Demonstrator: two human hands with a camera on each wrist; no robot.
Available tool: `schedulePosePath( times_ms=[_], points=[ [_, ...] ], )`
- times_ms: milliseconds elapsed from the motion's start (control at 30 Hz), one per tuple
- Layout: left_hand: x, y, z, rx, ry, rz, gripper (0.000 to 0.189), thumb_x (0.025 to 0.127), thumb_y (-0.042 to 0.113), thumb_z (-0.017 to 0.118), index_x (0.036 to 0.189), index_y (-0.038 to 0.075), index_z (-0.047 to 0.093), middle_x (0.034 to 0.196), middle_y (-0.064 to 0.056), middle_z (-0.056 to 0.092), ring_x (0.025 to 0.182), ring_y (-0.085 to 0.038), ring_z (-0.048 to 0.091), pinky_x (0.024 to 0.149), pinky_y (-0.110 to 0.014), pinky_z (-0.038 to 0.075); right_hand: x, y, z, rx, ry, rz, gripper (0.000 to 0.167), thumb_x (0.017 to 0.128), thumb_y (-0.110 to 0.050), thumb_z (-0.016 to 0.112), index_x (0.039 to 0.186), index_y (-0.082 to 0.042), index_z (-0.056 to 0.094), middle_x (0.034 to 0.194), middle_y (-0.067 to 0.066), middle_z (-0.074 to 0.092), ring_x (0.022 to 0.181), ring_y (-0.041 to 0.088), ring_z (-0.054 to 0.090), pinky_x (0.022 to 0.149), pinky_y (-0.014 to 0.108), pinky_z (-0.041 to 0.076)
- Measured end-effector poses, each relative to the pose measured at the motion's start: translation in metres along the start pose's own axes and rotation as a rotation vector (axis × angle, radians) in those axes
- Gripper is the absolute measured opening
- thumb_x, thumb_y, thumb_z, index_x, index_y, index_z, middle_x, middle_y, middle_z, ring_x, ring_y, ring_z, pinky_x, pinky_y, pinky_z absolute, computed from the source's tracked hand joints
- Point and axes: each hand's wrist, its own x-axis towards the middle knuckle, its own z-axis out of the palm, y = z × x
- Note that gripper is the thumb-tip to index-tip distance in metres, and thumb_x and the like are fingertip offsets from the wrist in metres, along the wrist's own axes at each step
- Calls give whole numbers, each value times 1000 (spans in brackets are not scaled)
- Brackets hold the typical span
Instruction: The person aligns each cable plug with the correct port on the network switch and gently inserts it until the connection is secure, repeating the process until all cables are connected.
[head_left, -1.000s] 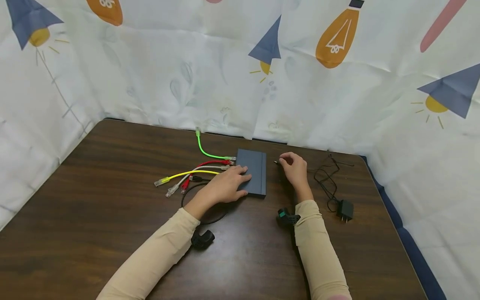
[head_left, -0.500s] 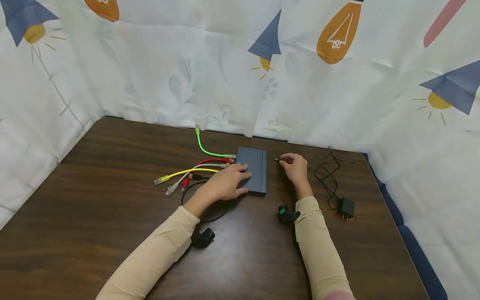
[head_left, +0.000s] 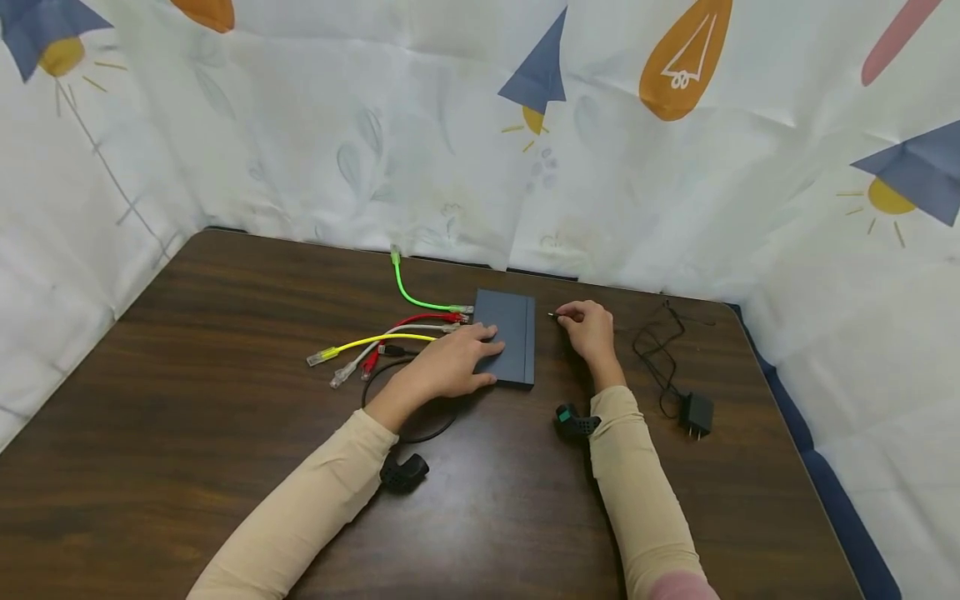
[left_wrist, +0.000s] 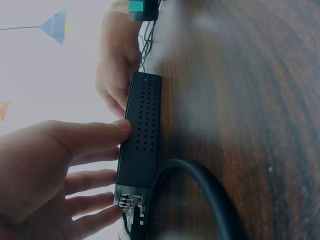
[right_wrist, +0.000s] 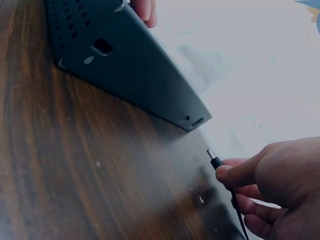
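A flat dark blue-grey network switch lies on the table, with network cables at its left side. My left hand rests on its top, fingers spread; in the left wrist view the thumb touches the edge above the vent holes. Just right of the box, my right hand pinches a black barrel power plug between thumb and fingers. Its metal tip points towards the switch and stands apart from it. The right wrist view shows a small round socket near the far corner of the facing side.
Green, red, white and yellow network cables spread left of the switch. A black cable loops under my left wrist. A black power adapter with its tangled cord lies at the right. A printed curtain hangs behind the table.
The head view has tilted slightly, so the table sits a little higher in it. Both hands keep nearly the same places, the right one with the plug.
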Motion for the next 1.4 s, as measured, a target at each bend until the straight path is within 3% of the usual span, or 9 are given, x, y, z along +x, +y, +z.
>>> schedulePosePath(
  times_ms=[233,533,1400],
  points=[
    [0,-1,0,3,-4,-13,58,92,36,66,143,14,49,155,-12,36,145,-31,32,116,-46,31,6,-5,2,20,-17,-9,14,91,-13,66,102,-10,74,109,12,67,103,32,59,91,47,47],
    [0,0,1,-33,-6,-13,58,92,36,65,143,14,49,155,-12,36,145,-32,31,116,-47,30,15,-11,5,5,-66,-81,14,92,-11,66,102,-9,74,110,13,66,102,31,61,89,46,49],
    [-1,2,0,-37,4,-14,57,92,35,66,142,13,51,154,-14,37,144,-33,32,115,-48,32,17,-9,9,104,-57,-64,14,92,-12,65,102,-8,74,103,14,71,98,31,62,89,46,49]
  ],
)
